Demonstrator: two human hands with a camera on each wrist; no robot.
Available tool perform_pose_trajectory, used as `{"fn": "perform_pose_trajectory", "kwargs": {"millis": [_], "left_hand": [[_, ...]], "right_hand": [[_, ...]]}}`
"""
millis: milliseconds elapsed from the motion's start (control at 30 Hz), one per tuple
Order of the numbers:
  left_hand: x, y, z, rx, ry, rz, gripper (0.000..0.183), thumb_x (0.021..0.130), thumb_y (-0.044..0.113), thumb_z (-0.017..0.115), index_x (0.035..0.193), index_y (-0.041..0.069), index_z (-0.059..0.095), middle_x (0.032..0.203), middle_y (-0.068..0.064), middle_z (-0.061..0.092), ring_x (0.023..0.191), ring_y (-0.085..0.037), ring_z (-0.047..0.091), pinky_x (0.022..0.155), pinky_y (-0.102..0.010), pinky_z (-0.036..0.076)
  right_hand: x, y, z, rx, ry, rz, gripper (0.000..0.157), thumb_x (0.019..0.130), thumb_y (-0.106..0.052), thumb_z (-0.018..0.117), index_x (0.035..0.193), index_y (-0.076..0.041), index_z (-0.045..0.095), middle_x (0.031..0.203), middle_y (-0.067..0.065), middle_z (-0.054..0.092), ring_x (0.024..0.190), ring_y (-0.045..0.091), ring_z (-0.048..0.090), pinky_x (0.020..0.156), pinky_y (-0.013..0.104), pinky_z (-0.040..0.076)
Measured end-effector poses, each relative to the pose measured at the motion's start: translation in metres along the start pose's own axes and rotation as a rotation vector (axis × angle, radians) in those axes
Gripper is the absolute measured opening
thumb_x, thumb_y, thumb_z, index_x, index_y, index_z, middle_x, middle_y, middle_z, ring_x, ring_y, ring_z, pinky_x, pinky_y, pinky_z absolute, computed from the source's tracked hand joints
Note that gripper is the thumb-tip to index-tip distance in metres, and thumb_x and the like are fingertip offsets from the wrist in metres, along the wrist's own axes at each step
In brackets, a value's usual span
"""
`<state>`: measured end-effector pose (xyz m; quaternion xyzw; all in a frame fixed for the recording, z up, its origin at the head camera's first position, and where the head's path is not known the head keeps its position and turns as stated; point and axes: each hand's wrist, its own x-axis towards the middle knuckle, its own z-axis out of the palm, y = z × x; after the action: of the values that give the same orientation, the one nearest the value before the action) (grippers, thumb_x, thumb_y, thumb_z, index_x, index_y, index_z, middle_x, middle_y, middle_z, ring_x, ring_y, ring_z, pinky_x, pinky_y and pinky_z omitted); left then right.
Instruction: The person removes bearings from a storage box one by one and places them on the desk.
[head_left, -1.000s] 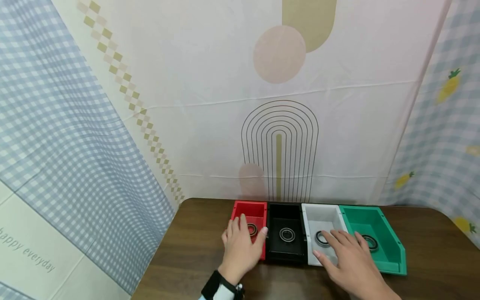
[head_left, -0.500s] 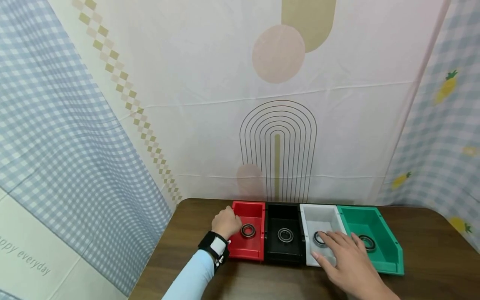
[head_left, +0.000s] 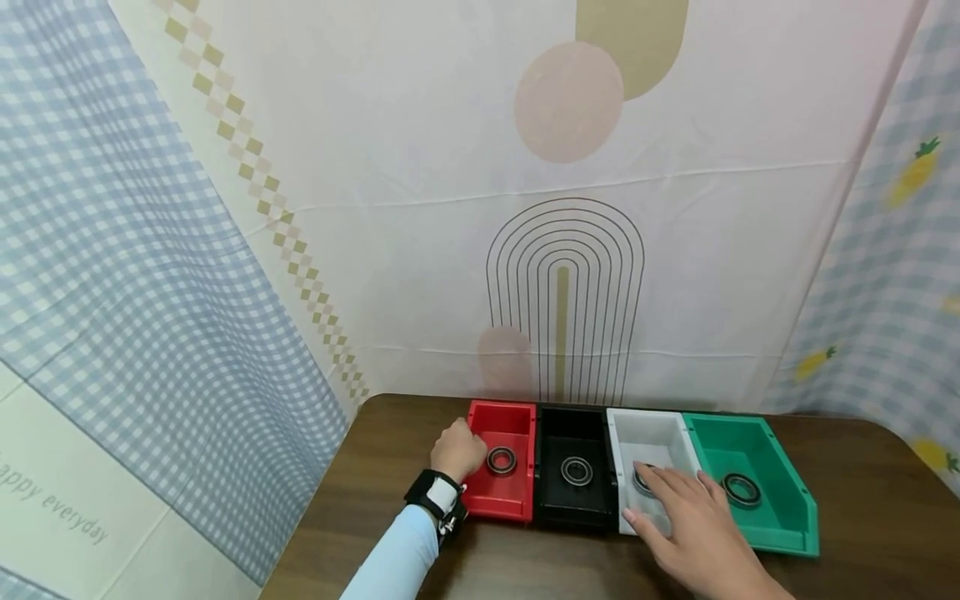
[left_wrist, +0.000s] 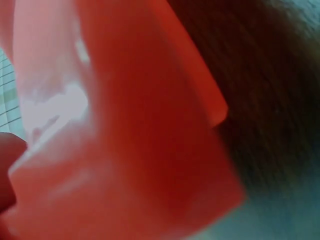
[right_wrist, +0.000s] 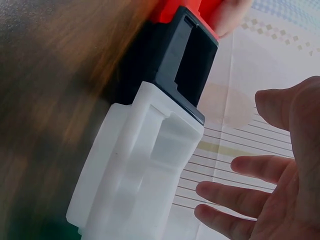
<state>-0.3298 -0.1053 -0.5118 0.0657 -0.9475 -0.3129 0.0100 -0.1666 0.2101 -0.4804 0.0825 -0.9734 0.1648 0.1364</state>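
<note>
In the head view my left hand (head_left: 457,450) has its fingers curled over the left wall of the red bin (head_left: 498,507), gripping it. A ball bearing (head_left: 492,461) lies flat inside that bin. The left wrist view is filled by the red bin's wall (left_wrist: 135,125), close and blurred. My right hand (head_left: 697,529), fingers spread and relaxed, hovers over the white bin (head_left: 649,429), partly covering the bearing (head_left: 640,481) in it. Nothing is in the right palm in the right wrist view.
A black bin (head_left: 573,512) with a bearing (head_left: 566,472) stands between the red and white ones. At the right end of the row is a green bin (head_left: 776,533), also holding a bearing (head_left: 756,492). The wooden table (head_left: 375,483) meets a patterned cloth (head_left: 420,292) behind.
My left hand has moved from above the red bin to its left wall, its fingers going from spread to curled. The right hand stays over the white bin.
</note>
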Motion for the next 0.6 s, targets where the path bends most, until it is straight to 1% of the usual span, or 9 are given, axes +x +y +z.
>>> {"fn": "perform_pose_trajectory", "kwargs": {"millis": [200, 400, 467, 600], "left_hand": [[-0.003, 0.001, -0.001, -0.019, -0.016, -0.026, 0.027, 0.099, 0.018, 0.066, 0.118, -0.001, 0.066, 0.099, -0.018, 0.073, 0.078, -0.028, 0.067, 0.070, -0.047, 0.059], [-0.002, 0.001, 0.000, -0.048, -0.032, -0.019, 0.029, 0.099, 0.016, 0.065, 0.121, -0.004, 0.065, 0.100, -0.020, 0.073, 0.079, -0.030, 0.069, 0.070, -0.049, 0.060], [0.003, -0.003, 0.003, -0.047, -0.034, -0.016, 0.030, 0.099, 0.017, 0.065, 0.121, -0.004, 0.065, 0.100, -0.019, 0.073, 0.079, -0.029, 0.068, 0.069, -0.048, 0.059], [0.024, -0.023, 0.020, -0.045, -0.029, 0.007, 0.034, 0.099, 0.020, 0.062, 0.123, -0.003, 0.064, 0.101, -0.019, 0.073, 0.080, -0.029, 0.069, 0.066, -0.046, 0.058]], "right_hand": [[0.000, 0.001, 0.003, 0.002, -0.021, 0.014, 0.067, 0.095, -0.056, 0.075, 0.145, -0.013, 0.066, 0.139, 0.013, 0.071, 0.130, 0.043, 0.063, 0.108, 0.081, 0.034], [0.001, 0.000, 0.003, 0.018, -0.010, 0.004, 0.065, 0.095, -0.054, 0.076, 0.145, -0.013, 0.066, 0.138, 0.012, 0.072, 0.130, 0.042, 0.064, 0.107, 0.079, 0.036], [0.001, -0.002, 0.003, 0.035, 0.013, -0.025, 0.063, 0.096, -0.051, 0.076, 0.145, -0.013, 0.066, 0.137, 0.011, 0.072, 0.129, 0.041, 0.065, 0.106, 0.076, 0.041], [0.004, -0.010, 0.002, 0.085, 0.067, -0.121, 0.056, 0.098, -0.045, 0.077, 0.144, -0.014, 0.067, 0.135, 0.006, 0.073, 0.128, 0.035, 0.066, 0.104, 0.067, 0.051]]}}
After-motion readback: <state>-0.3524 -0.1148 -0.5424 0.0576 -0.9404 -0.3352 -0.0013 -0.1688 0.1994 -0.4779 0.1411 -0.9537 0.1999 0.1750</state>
